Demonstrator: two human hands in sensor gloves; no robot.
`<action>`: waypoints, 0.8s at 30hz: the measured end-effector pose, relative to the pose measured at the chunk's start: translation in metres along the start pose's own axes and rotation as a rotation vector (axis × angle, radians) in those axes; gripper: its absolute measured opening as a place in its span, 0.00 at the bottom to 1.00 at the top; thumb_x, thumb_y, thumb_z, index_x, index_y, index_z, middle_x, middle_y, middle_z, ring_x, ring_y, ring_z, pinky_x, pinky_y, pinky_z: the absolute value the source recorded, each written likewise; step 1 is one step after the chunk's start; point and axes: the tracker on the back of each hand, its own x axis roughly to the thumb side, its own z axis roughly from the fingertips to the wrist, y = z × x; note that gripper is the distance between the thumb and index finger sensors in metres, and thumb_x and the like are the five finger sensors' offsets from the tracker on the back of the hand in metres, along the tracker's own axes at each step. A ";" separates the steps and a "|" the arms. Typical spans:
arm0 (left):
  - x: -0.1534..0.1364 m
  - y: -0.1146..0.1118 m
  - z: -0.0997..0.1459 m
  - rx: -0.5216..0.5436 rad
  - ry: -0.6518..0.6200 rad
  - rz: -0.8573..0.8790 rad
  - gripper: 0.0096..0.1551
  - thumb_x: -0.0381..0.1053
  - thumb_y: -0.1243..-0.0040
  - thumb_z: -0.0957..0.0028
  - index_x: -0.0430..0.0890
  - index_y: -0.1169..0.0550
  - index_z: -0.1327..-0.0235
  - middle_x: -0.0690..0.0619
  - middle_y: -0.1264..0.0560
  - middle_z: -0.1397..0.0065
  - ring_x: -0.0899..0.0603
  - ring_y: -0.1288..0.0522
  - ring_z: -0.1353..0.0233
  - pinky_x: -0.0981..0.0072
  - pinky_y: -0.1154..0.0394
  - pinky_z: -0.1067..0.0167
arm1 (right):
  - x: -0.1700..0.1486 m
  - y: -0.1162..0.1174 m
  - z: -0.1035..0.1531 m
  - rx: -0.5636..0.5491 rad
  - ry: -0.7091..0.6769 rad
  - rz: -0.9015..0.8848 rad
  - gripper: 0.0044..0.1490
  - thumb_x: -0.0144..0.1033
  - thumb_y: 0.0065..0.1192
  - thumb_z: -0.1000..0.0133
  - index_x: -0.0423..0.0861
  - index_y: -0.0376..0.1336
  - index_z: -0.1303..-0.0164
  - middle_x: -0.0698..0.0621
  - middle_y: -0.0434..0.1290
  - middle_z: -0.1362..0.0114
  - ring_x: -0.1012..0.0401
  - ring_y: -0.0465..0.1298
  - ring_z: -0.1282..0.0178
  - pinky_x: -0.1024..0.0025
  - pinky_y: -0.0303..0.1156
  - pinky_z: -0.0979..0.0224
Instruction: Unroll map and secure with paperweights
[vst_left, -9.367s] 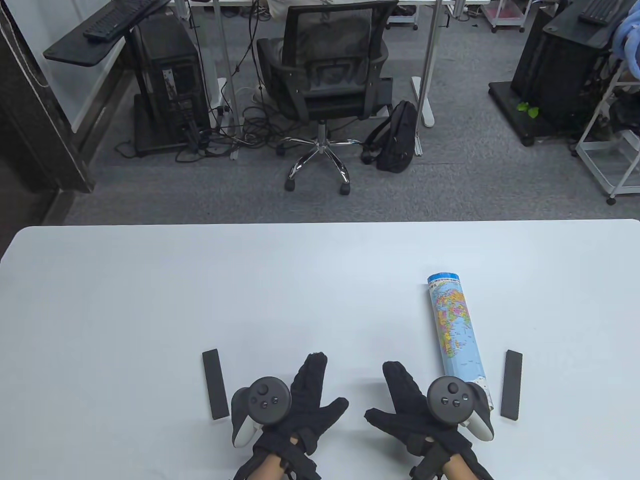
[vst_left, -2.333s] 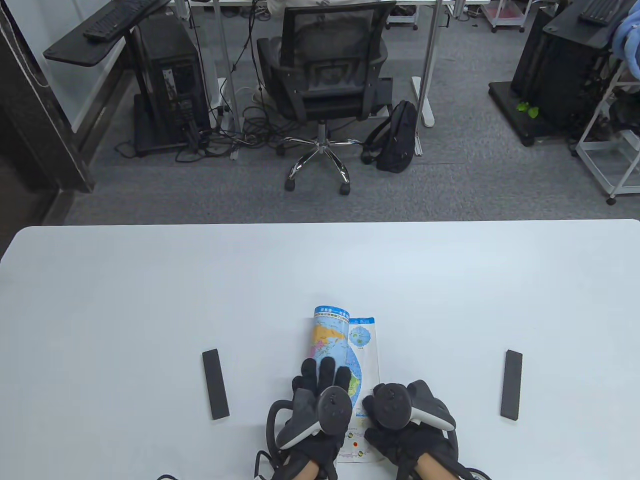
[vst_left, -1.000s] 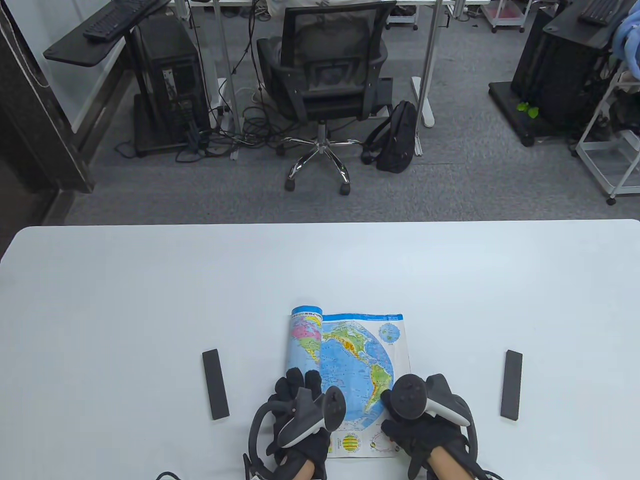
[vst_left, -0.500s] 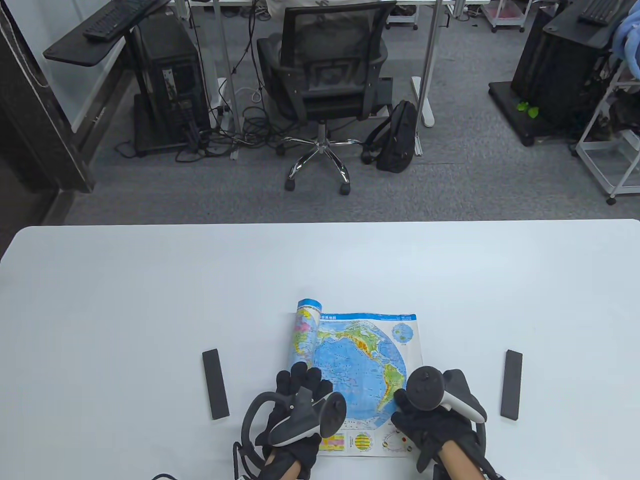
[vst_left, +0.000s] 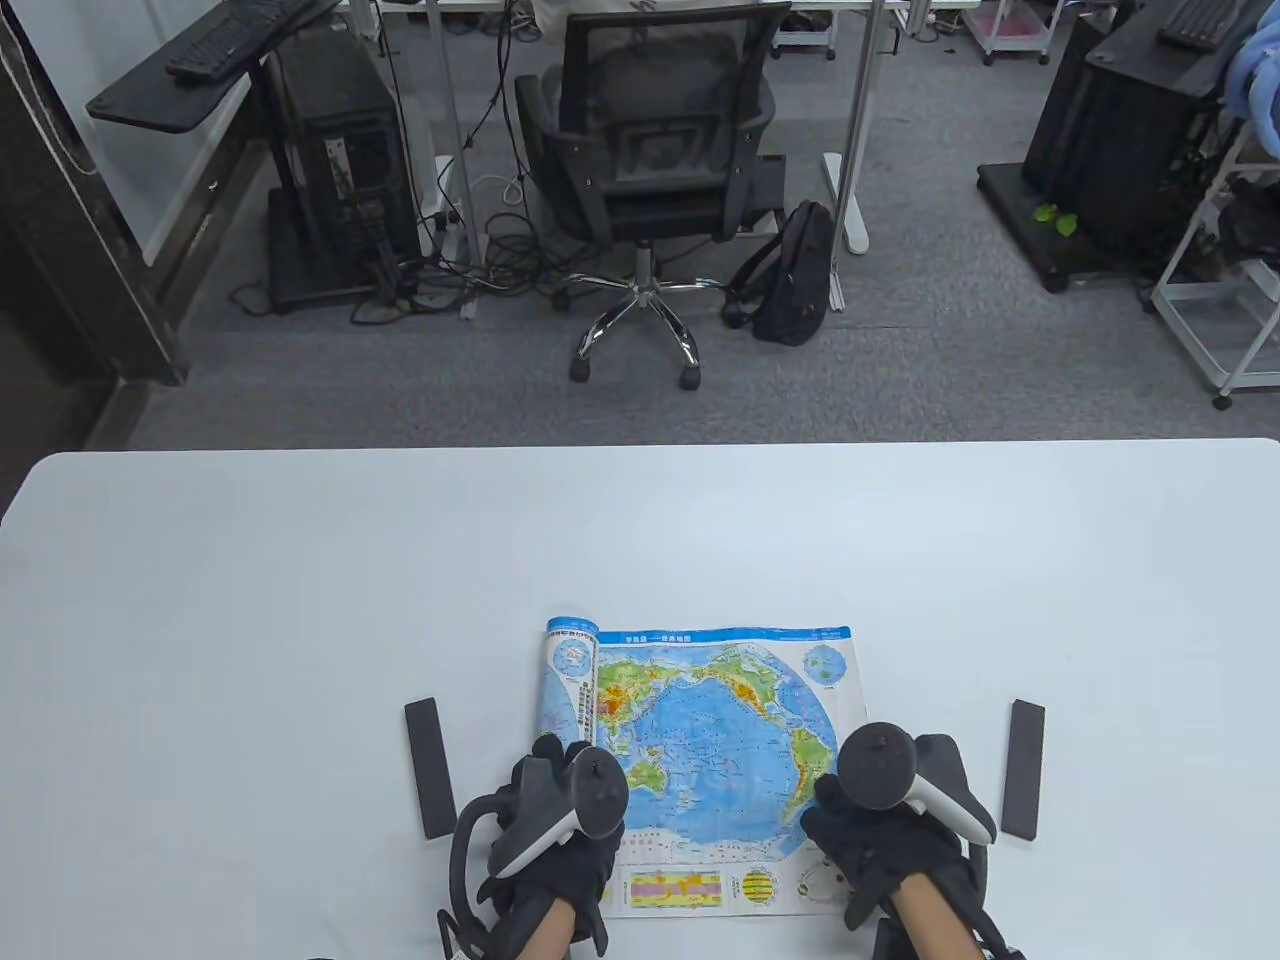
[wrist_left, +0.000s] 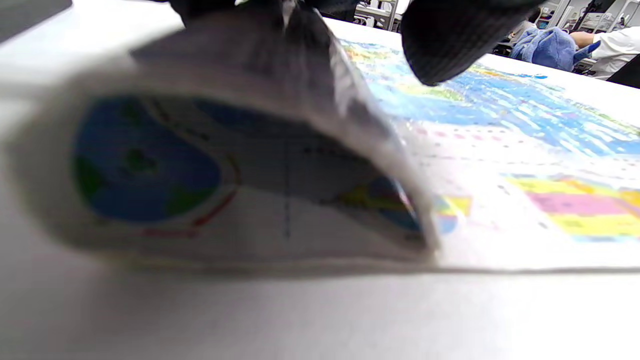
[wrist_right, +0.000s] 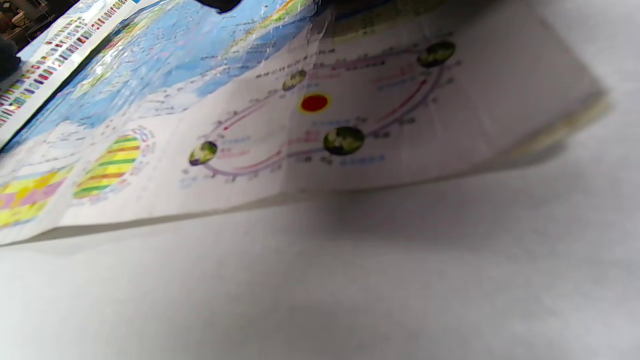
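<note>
The world map (vst_left: 720, 740) lies partly unrolled near the table's front edge. A curled roll (vst_left: 568, 690) remains at its left side. My left hand (vst_left: 553, 775) grips the near end of that roll; in the left wrist view the fingers (wrist_left: 450, 40) lie over the roll (wrist_left: 240, 165). My right hand (vst_left: 850, 815) holds the map's near right corner, whose edge (wrist_right: 550, 125) lifts slightly off the table. A black bar paperweight (vst_left: 430, 768) lies left of the map and a second paperweight (vst_left: 1023, 768) lies to its right. Neither hand touches them.
The white table (vst_left: 640, 540) stretches well beyond the map on all sides. Past its far edge stand an office chair (vst_left: 650, 150), a backpack (vst_left: 795, 270) and desks on the floor.
The left hand has rolled the curl further left and the right hand has shifted the map's right edge rightward, so more of the map now shows. The paperweights have not moved.
</note>
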 end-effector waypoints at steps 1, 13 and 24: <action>0.001 -0.001 0.000 0.003 0.002 -0.010 0.46 0.59 0.51 0.39 0.39 0.56 0.22 0.27 0.60 0.22 0.23 0.49 0.24 0.30 0.45 0.33 | 0.000 0.001 0.000 0.003 0.001 0.007 0.37 0.38 0.49 0.35 0.28 0.48 0.26 0.27 0.37 0.21 0.29 0.34 0.28 0.30 0.31 0.37; 0.000 0.004 -0.001 0.064 0.003 -0.045 0.44 0.49 0.48 0.41 0.50 0.60 0.24 0.32 0.62 0.21 0.25 0.50 0.23 0.34 0.44 0.32 | 0.011 0.012 -0.005 0.045 0.054 0.168 0.37 0.42 0.49 0.35 0.46 0.40 0.22 0.24 0.31 0.23 0.28 0.30 0.30 0.29 0.28 0.38; -0.005 0.018 0.005 0.096 -0.086 -0.111 0.32 0.39 0.52 0.44 0.57 0.35 0.25 0.49 0.54 0.15 0.35 0.64 0.21 0.37 0.59 0.29 | -0.001 0.004 -0.004 0.047 0.065 0.090 0.35 0.40 0.50 0.35 0.47 0.42 0.22 0.25 0.31 0.23 0.29 0.30 0.30 0.30 0.28 0.38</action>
